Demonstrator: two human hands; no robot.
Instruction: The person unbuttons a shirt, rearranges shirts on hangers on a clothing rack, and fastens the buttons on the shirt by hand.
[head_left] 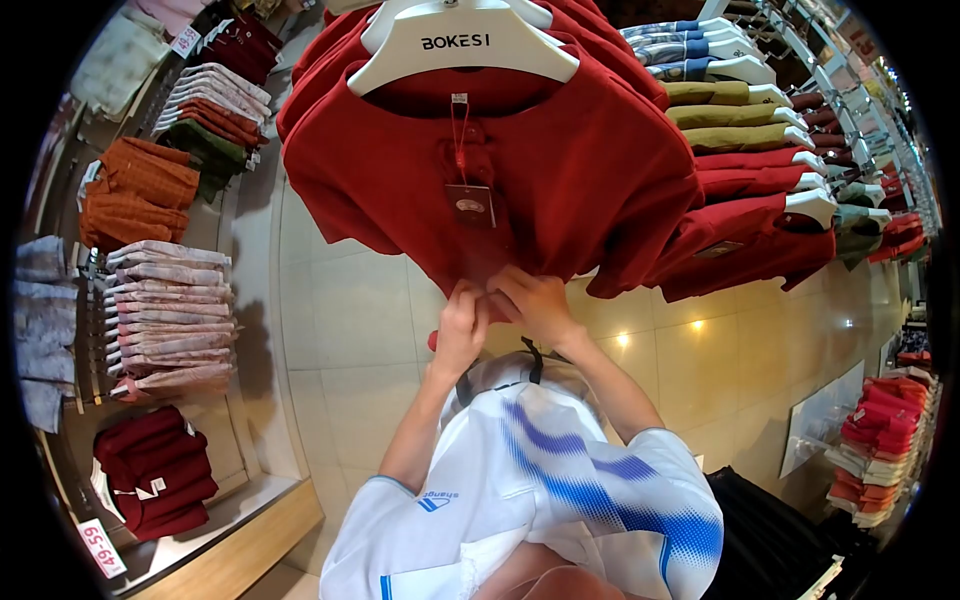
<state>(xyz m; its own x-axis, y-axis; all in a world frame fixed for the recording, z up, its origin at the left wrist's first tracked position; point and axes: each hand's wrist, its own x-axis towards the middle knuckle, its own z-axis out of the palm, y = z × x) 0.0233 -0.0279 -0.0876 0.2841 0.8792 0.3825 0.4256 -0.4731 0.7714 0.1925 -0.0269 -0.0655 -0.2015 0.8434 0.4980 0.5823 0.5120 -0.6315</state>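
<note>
A red shirt (390,170) hangs in front of me on a white hanger (465,50) lettered BOKESI. A dark hang tag (471,206) dangles on a red cord over its button placket. Low on the shirt's front, my left hand (464,318) pinches the red cloth with bent fingers. Beside it, my right hand (535,303) is closed on the same cloth, its fingertips close to the left hand's. The exact spot that the fingertips grip is partly hidden by the fingers.
More shirts on white hangers crowd behind it, with olive shirts (735,115) and red shirts (750,235) along the right rack. Wall rails at left hold pinkish patterned garments (170,310), orange garments (140,190) and maroon garments (160,470). Tiled floor (350,300) lies below.
</note>
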